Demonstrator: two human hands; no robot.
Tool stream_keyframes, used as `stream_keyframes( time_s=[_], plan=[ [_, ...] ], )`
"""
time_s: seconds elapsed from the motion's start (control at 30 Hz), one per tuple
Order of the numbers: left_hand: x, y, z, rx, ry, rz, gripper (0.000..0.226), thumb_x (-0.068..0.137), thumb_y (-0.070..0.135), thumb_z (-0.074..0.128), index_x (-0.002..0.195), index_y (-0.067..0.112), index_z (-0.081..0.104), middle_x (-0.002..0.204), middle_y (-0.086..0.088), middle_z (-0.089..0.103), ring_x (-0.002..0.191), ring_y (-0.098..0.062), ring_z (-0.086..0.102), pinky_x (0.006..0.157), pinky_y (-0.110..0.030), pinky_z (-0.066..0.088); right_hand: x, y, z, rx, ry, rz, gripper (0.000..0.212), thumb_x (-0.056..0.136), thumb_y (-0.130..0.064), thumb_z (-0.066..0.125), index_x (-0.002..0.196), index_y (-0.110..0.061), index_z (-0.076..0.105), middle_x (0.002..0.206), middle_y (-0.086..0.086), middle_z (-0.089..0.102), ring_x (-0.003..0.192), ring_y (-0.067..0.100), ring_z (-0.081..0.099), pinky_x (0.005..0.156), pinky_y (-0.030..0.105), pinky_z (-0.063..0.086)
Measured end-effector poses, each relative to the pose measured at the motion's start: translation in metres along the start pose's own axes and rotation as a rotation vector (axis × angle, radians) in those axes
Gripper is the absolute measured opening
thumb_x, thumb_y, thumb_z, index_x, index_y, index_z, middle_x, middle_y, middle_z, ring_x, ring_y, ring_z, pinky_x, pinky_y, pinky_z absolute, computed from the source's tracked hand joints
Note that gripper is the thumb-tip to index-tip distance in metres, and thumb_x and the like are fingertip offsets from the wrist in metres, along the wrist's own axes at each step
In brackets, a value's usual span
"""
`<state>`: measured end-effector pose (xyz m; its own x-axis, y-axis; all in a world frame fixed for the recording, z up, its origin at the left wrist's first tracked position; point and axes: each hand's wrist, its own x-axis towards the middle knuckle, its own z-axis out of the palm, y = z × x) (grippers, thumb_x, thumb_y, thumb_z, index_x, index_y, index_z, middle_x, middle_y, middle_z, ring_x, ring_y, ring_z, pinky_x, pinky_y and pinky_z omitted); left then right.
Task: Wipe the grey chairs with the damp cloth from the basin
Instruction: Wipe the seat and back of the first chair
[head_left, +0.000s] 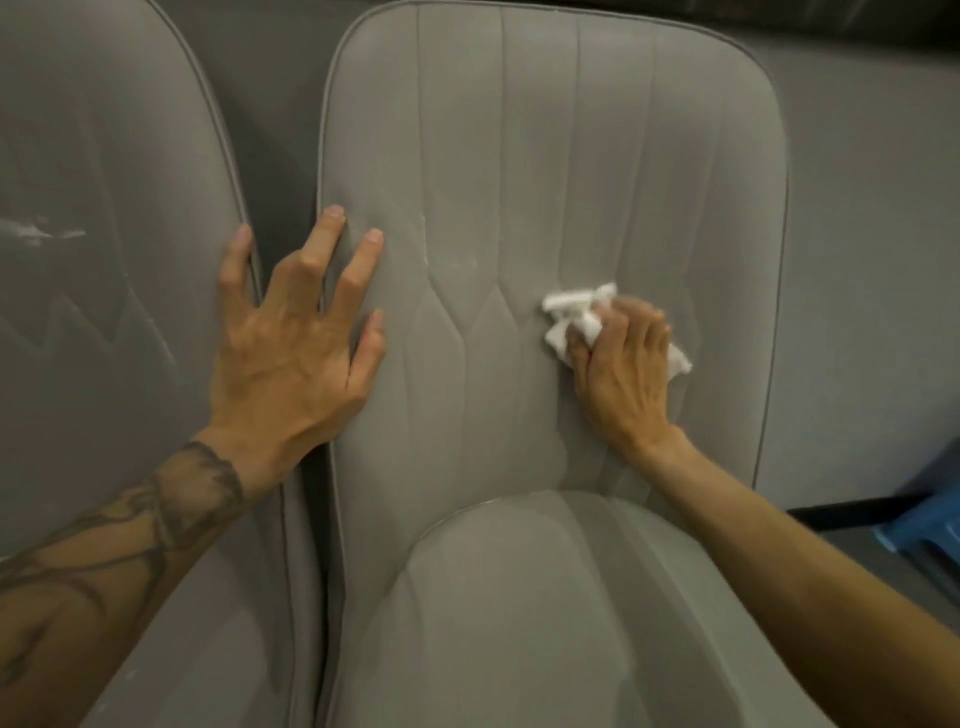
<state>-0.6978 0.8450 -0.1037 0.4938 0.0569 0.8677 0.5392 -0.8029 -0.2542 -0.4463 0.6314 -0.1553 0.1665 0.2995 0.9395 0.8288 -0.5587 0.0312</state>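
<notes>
Right hand (621, 364) fingers curled on cloth (576, 317), pressing it mid-backrest of middle chair (519, 156). Left hand (296, 332) spread, bracing edge. Left chair (104, 156) smudged, likely unwiped; basin unseen.

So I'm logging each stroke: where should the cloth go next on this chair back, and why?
Probably sweep the right hand and its white cloth left and slightly up across the chair back, toward the pale streak further left. That mark looks unwiped, and the left hand braces the back's edge.
</notes>
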Motion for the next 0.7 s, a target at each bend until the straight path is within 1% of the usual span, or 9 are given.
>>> stream_keyframes(
  time_s=[0.1,0.17,0.23,0.3,0.37,0.47,0.53,0.6,0.7],
  plan=[
    [0.0,0.003,-0.001,0.006,0.009,0.0,0.061,0.109,0.04,0.037,0.165,0.019,0.026,0.167,-0.016,0.03,0.141,-0.032,0.047,0.126,-0.063,0.016,-0.055,-0.01,-0.009,0.0,-0.168,-0.167,0.027,0.102,-0.028,0.05,0.121,-0.009,0.048,0.112,0.019,0.057,0.092,0.036,0.053,0.081,0.043,0.037],
    [-0.001,0.003,0.0,0.005,0.007,0.006,0.061,0.109,0.04,0.037,0.165,0.019,0.026,0.167,-0.016,0.029,0.14,-0.032,0.048,0.126,-0.062,0.016,-0.038,0.004,-0.009,-0.023,-0.195,-0.248,0.027,0.102,-0.032,0.049,0.117,-0.009,0.05,0.113,0.015,0.052,0.092,0.034,0.051,0.08,0.043,0.035],
    [-0.002,0.001,0.001,0.004,0.002,0.004,0.061,0.109,0.041,0.036,0.166,0.02,0.025,0.168,-0.015,0.028,0.138,-0.033,0.05,0.127,-0.062,0.015,-0.003,0.014,-0.003,-0.056,-0.11,-0.166,0.031,0.103,-0.036,0.047,0.115,-0.008,0.053,0.112,0.016,0.049,0.094,0.033,0.046,0.082,0.043,0.033],
    [-0.001,0.0,0.001,-0.003,0.006,-0.001,0.061,0.109,0.041,0.035,0.166,0.02,0.025,0.168,-0.015,0.028,0.139,-0.033,0.05,0.127,-0.062,0.015,0.017,0.015,0.0,-0.072,0.013,-0.007,0.029,0.106,-0.035,0.043,0.115,-0.008,0.05,0.114,0.017,0.049,0.096,0.033,0.044,0.085,0.044,0.033],
    [0.0,0.0,0.0,0.0,0.011,0.0,0.061,0.109,0.041,0.036,0.165,0.02,0.026,0.168,-0.015,0.028,0.138,-0.033,0.05,0.126,-0.063,0.016,-0.01,0.002,0.001,-0.035,0.036,0.035,0.032,0.106,-0.033,0.042,0.118,-0.005,0.051,0.114,0.021,0.053,0.097,0.034,0.046,0.086,0.045,0.035],
    [0.0,0.0,-0.001,-0.002,0.001,-0.004,0.061,0.109,0.041,0.035,0.165,0.02,0.026,0.168,-0.015,0.028,0.136,-0.034,0.052,0.126,-0.062,0.015,-0.078,-0.014,-0.007,-0.004,-0.224,-0.204,0.031,0.105,-0.03,0.043,0.119,-0.004,0.053,0.111,0.022,0.062,0.091,0.037,0.057,0.082,0.044,0.037],
    [0.0,0.0,-0.001,0.001,0.003,-0.003,0.061,0.109,0.041,0.035,0.165,0.02,0.025,0.168,-0.015,0.028,0.135,-0.034,0.052,0.127,-0.062,0.015,-0.078,-0.004,-0.007,-0.014,-0.304,-0.347,0.029,0.1,-0.029,0.048,0.12,-0.008,0.048,0.115,0.019,0.059,0.089,0.038,0.06,0.081,0.043,0.037],
    [-0.001,0.001,0.0,0.0,-0.004,-0.001,0.061,0.109,0.041,0.034,0.165,0.02,0.025,0.168,-0.015,0.027,0.135,-0.035,0.052,0.127,-0.062,0.015,-0.05,0.006,0.0,-0.023,-0.229,-0.317,0.029,0.1,-0.03,0.049,0.12,-0.009,0.048,0.118,0.016,0.049,0.093,0.035,0.054,0.082,0.043,0.035],
    [0.0,-0.002,0.0,-0.009,-0.012,-0.007,0.061,0.109,0.042,0.034,0.165,0.02,0.025,0.168,-0.015,0.028,0.136,-0.034,0.052,0.127,-0.061,0.014,-0.038,-0.001,0.008,-0.016,-0.018,-0.06,0.027,0.105,-0.032,0.046,0.12,-0.009,0.05,0.117,0.014,0.048,0.095,0.033,0.046,0.085,0.042,0.036]
  ],
)
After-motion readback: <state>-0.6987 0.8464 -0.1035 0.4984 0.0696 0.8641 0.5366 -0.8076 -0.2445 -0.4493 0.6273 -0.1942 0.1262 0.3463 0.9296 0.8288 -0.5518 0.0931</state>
